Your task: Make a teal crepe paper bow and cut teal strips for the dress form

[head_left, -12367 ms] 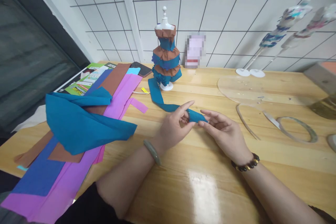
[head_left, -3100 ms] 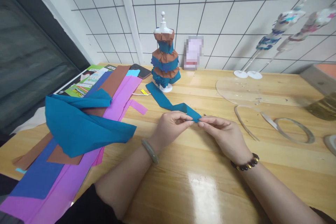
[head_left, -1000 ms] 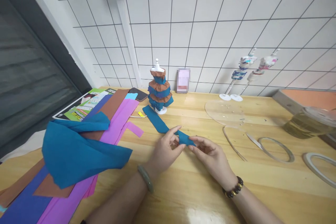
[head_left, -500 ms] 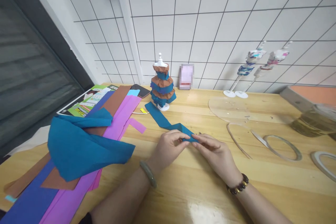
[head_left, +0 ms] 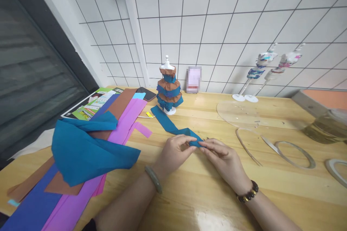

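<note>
A teal crepe-paper strip (head_left: 166, 121) runs from beside the small dress form across the table to my hands. My left hand (head_left: 173, 153) pinches it between thumb and fingertips. Just to the right, my right hand (head_left: 223, 160) pinches the strip's near end, thumb below and fingers above. The paper between the two hands is folded or gathered. Behind the strip stands the small white dress form (head_left: 170, 86), dressed in tiers of brown and teal ruffles with some purple. A large teal crepe-paper sheet (head_left: 81, 151) lies left of my left hand.
Brown, blue and pink paper strips (head_left: 127, 115) lie under the teal sheet, near a dark phone (head_left: 146, 94). Rolls of tape (head_left: 295, 154), a clear round disc (head_left: 235, 113), two more dress forms (head_left: 261, 66) and a glass container (head_left: 325, 128) occupy the right side.
My right hand has shifted very slightly along the strip's end, while both hands keep pinching it. The whole view has moved a little, and everything appears slightly further right.
</note>
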A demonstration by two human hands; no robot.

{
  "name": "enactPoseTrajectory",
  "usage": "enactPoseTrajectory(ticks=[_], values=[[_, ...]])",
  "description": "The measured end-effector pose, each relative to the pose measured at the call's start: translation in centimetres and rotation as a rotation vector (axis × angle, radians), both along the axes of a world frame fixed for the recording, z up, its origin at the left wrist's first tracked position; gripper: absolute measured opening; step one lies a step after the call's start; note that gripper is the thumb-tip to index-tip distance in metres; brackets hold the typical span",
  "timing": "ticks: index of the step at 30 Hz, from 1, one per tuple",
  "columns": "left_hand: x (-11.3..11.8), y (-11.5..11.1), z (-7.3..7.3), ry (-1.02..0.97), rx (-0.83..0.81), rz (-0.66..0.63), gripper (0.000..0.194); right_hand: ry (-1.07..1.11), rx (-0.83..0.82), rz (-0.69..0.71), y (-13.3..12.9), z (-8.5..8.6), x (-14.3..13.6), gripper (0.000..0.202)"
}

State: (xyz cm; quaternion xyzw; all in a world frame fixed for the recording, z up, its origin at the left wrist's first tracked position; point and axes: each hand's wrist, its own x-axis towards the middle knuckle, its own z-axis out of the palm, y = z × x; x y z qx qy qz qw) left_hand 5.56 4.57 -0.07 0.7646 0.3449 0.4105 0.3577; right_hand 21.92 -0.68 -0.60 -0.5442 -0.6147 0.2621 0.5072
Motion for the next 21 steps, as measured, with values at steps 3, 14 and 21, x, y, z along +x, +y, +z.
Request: enactPoseTrajectory(ticks=[3, 14, 21], values=[[-0.07, 0.08, -0.05, 0.008, 0.014, -0.012, 0.015, -0.012, 0.003, 0.003, 0.02, -0.03, -0.02, 0.013], [-0.27, 0.21, -0.17, 0.070, 0.113, -0.036, 0.014, -0.031, -0.006, -0.009, 0.06, -0.46, 0.22, 0.012], [-0.30, 0.30, -0.40, 0.076, 0.139, -0.040, 0.013, -0.029, -0.011, -0.016, 0.10, -0.56, 0.24, 0.014]])
